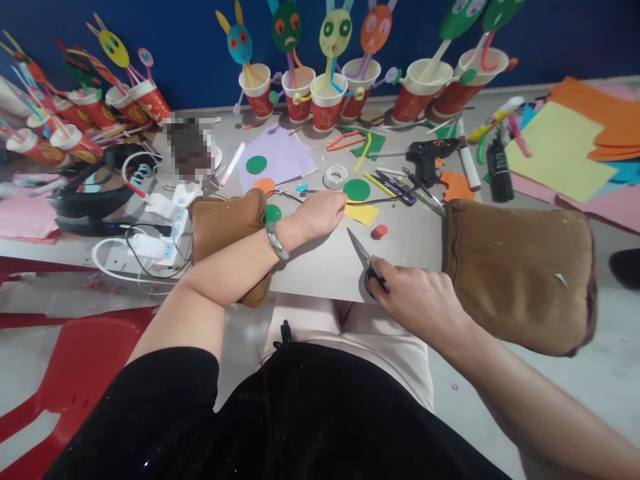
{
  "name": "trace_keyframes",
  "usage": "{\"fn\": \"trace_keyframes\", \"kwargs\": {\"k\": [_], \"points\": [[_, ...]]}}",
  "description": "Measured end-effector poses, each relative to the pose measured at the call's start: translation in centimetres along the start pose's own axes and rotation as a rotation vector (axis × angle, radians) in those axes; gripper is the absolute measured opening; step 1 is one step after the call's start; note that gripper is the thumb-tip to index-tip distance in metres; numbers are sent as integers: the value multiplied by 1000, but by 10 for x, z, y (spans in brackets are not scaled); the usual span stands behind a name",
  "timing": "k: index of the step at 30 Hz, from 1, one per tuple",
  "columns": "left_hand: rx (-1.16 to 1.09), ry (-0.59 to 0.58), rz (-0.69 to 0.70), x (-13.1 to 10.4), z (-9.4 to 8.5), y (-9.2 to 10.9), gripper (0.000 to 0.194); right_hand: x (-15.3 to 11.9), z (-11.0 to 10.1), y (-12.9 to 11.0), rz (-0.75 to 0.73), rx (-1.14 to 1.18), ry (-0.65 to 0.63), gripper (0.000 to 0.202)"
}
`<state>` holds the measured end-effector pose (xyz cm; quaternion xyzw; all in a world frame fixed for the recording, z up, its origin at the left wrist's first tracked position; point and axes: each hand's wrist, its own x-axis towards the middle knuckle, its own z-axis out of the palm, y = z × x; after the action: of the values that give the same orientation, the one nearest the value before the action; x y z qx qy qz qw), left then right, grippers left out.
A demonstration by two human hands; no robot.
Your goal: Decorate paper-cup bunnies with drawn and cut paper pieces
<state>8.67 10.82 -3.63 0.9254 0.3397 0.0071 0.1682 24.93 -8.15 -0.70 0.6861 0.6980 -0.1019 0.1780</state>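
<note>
Black-handled scissors (367,259) are gripped in my right hand (417,293) at the table's front edge, their blades nearly together and pointing away to the left. My left hand (320,215) rests low over the table with its fingers curled under; what they hold, if anything, is hidden. Right beside its fingertips lies a yellow paper piece (364,213), with a green paper circle (357,189) just behind. A small red cap-like piece (380,231) sits between my two hands. Behind the left hand is a roll of white tape (335,176).
Brown cushions (515,267) flank the work spot. Paper cups (327,107) with paper figures line the back wall. A black glue gun (425,160), pens and coloured paper (565,140) lie right. A power strip (177,220) with cables and a red chair (95,360) are left.
</note>
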Motion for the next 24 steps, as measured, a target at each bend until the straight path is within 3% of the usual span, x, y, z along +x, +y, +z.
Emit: {"fn": "trace_keyframes", "kwargs": {"k": [24], "points": [[3,4,8,0,1,-1,26,-1,-2,-7,18,49,-26,41]]}}
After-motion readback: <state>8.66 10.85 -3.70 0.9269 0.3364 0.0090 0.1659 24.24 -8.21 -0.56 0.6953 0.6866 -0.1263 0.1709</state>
